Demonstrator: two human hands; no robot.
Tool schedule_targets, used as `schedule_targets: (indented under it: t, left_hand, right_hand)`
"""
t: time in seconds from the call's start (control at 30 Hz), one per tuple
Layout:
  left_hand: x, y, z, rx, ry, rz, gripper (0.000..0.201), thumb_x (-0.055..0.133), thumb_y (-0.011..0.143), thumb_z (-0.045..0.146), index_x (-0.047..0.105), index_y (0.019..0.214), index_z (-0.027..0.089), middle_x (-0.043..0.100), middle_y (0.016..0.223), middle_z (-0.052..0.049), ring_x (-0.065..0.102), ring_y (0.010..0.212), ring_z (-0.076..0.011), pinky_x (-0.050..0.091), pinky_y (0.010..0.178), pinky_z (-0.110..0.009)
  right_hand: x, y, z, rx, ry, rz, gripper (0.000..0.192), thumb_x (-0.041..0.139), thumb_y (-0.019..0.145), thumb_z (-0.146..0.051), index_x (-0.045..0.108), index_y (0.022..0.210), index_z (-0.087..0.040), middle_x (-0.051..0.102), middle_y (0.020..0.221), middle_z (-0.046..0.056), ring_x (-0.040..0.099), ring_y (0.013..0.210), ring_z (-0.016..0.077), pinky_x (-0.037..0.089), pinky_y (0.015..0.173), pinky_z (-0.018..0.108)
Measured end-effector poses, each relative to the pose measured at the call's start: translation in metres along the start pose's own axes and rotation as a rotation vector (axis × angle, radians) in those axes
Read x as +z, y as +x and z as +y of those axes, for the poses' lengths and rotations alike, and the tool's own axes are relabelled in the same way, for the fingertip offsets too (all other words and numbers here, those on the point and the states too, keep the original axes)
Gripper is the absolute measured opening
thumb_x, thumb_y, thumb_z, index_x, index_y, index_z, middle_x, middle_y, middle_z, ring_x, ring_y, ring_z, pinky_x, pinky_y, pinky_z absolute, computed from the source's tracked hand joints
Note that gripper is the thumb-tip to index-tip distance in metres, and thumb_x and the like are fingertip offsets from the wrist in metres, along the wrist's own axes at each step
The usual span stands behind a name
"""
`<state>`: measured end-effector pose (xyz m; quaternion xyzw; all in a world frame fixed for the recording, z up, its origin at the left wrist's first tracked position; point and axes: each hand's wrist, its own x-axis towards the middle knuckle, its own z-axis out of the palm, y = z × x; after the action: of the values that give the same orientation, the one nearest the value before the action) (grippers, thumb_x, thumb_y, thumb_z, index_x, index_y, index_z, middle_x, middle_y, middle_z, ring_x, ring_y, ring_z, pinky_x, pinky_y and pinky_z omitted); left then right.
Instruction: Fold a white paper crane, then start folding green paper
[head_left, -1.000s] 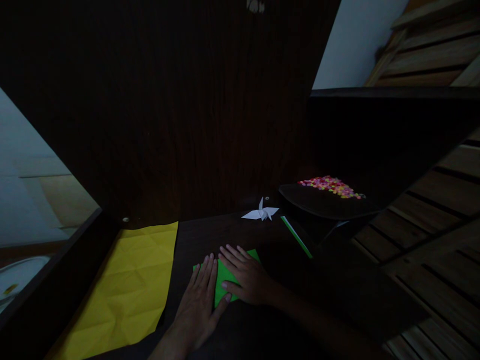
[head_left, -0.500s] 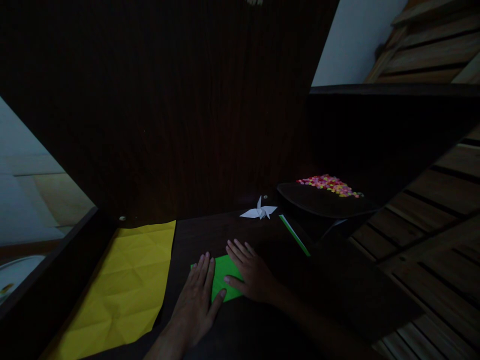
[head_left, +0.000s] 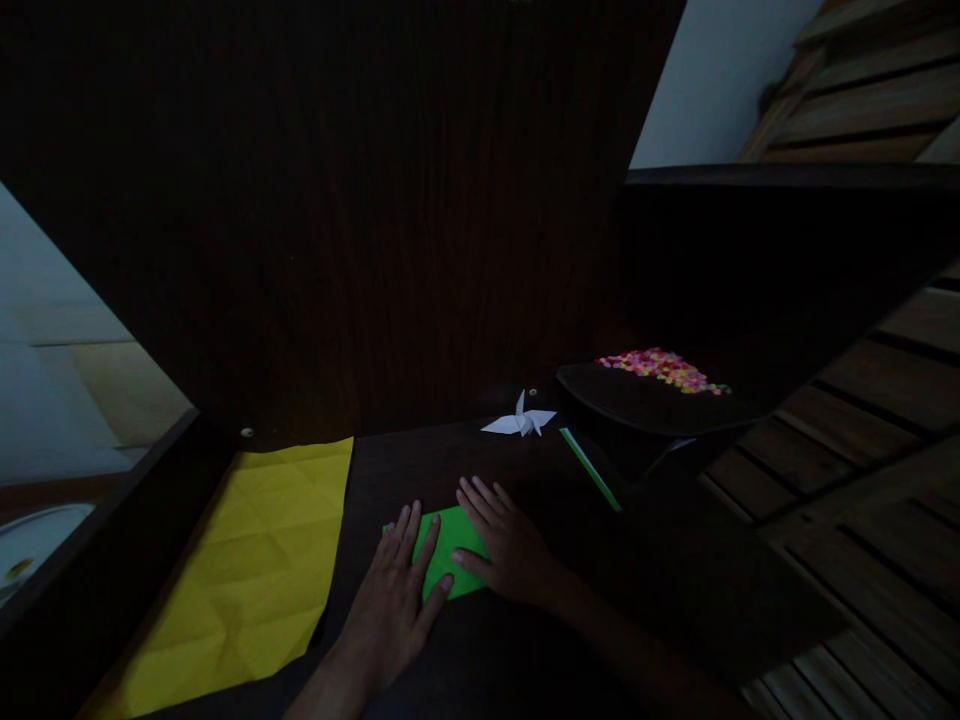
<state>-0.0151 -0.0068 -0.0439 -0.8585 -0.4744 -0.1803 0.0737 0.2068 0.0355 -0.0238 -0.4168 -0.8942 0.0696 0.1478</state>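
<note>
A green sheet of paper (head_left: 451,530) lies flat on the dark wooden surface, low in the middle of the head view. My left hand (head_left: 394,585) rests on its left side, palm down with the fingers spread. On its right side lies my right hand (head_left: 504,545), also palm down, fingers stretched out and the thumb pointing left across the sheet. Both hands cover the sheet's side edges. Beyond them stands a white folded paper crane (head_left: 520,420). A thin green and white paper strip (head_left: 591,470) lies to the right of the crane.
Creased yellow paper (head_left: 255,560) covers the surface at left. A dark upright panel (head_left: 360,220) rises behind. At right, a dark curved shelf (head_left: 637,405) bears a pile of small pink, red and yellow pieces (head_left: 664,368). Wooden slats (head_left: 862,420) show farther right.
My left index finger has spread away from the other fingers, over the green sheet. My right hand stays in nearly the same place. The view has shifted very slightly.
</note>
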Motion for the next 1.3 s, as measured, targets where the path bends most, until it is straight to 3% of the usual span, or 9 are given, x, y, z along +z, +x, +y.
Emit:
schedule_targets:
  t: [0.3,0.53,0.87,1.3]
  left_hand:
    - [-0.004,0.004,-0.003,0.031,-0.003,-0.009,0.068,0.046,0.094,0.048,0.022,0.151,0.019,0.026,0.155,-0.017,0.03,0.14,-0.0338,0.041,0.104,-0.053]
    - [-0.008,0.008,-0.007,0.061,-0.043,-0.055,0.066,0.045,0.095,0.048,0.023,0.151,0.021,0.03,0.154,-0.014,0.031,0.14,-0.0314,0.04,0.106,-0.051]
    - [-0.01,0.008,-0.006,0.052,-0.058,-0.109,0.071,0.043,0.095,0.05,0.016,0.152,0.018,0.028,0.155,-0.012,0.025,0.142,-0.0318,0.037,0.108,-0.052]
    - [-0.015,0.006,-0.006,0.1,-0.034,-0.083,0.079,0.044,0.092,0.057,0.014,0.153,0.018,0.027,0.156,-0.013,0.022,0.143,-0.0356,0.038,0.106,-0.053]
  right_hand:
    - [-0.002,-0.006,-0.003,-0.021,-0.046,0.021,0.071,0.045,0.094,-0.049,0.025,0.149,-0.008,0.023,0.155,0.016,0.016,0.145,0.0312,0.019,0.116,0.056]
    - [-0.006,-0.001,-0.012,-0.173,0.027,-0.048,0.058,0.041,0.098,-0.031,0.025,0.149,-0.01,0.026,0.155,0.013,0.016,0.145,0.0261,0.023,0.117,0.049]
    - [-0.013,0.002,-0.012,-0.17,0.127,-0.129,0.064,0.042,0.097,-0.04,0.025,0.149,-0.009,0.023,0.155,0.014,0.015,0.146,0.0238,0.017,0.119,0.045]
    - [-0.019,0.001,-0.013,-0.17,0.162,-0.175,0.078,0.048,0.091,-0.053,0.02,0.151,-0.012,0.019,0.157,0.014,0.013,0.146,0.0259,0.013,0.119,0.047]
